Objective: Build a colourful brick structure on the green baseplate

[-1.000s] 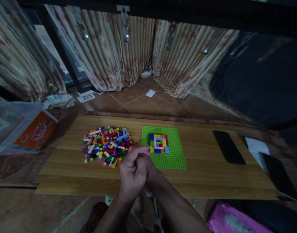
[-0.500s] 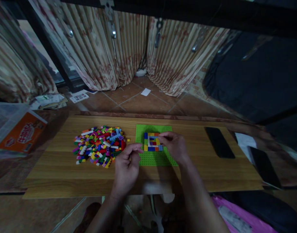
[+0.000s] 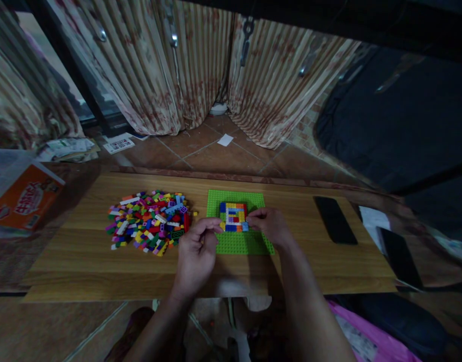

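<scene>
A small square build of colourful toy bricks [image 3: 235, 219] sits on the green baseplate [image 3: 246, 246], with blue, yellow, white, red and orange pieces showing. My right hand [image 3: 271, 227] is at its right edge, thumb and finger pinched together against the bricks; whatever lies between the fingertips is too small to make out. At the left edge of the build is my left hand [image 3: 197, 251], its fingers loosely bent, with the thumb apart from them and nothing visibly held. Left of that hand spreads a pile of loose toy bricks [image 3: 148, 221].
The wooden table [image 3: 102, 274] carries a dark phone-like slab [image 3: 334, 219] on the right. Beyond its right edge are white paper [image 3: 374, 221] and another dark slab [image 3: 400, 256]. A clear box with an orange label [image 3: 27, 198] stands at the left. Curtains [image 3: 201, 75] hang behind.
My right hand has shifted nearer to me along the build's right side, uncovering its far right corner. My left fingertips have come up against the left edge. The view has tilted slightly.
</scene>
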{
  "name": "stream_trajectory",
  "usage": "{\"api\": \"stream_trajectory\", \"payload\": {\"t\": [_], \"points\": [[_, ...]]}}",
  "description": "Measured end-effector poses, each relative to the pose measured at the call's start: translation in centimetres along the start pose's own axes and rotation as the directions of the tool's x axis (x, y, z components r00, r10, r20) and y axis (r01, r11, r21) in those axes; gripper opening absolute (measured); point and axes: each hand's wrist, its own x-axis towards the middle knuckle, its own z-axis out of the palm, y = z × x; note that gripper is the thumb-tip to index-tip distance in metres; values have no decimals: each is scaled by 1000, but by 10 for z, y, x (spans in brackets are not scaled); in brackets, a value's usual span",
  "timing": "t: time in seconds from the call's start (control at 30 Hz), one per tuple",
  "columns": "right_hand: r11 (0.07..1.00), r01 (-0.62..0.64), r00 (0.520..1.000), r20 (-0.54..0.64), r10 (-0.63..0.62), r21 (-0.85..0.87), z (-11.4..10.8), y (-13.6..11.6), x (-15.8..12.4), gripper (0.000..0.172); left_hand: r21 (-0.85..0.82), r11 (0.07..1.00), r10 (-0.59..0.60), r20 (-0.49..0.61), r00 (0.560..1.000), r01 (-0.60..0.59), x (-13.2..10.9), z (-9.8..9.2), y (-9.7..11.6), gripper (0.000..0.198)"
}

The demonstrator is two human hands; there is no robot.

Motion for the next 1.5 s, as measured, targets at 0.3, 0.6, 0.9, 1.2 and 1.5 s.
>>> {"api": "stream_trajectory", "payload": {"t": [0.3, 0.6, 0.9, 1.2, 1.5], "points": [[998, 69, 997, -32, -69, -13, 2, 0, -1, 19, -25, 1000, -1, -17, 1000, 0, 0, 0, 1, 26], [991, 82, 997, -1, -82, 104, 2, -3, -3, 29, -54, 999, 4, -16, 1000, -5, 0, 0, 1, 27], [997, 51, 998, 36, -53, 55, 0, 0, -1, 33, -82, 997, 4, -30, 1000, -7, 0, 2, 3, 28], [978, -109, 993, 64, 99, 175, -2, -8, -7, 29, -86, 996, -5, -24, 1000, 3, 0, 0, 6, 27], [988, -53, 998, 52, 46, 145, 1, -7, -6, 30, -41, 998, -46, 19, 999, 47, 0, 2, 2, 27]]}}
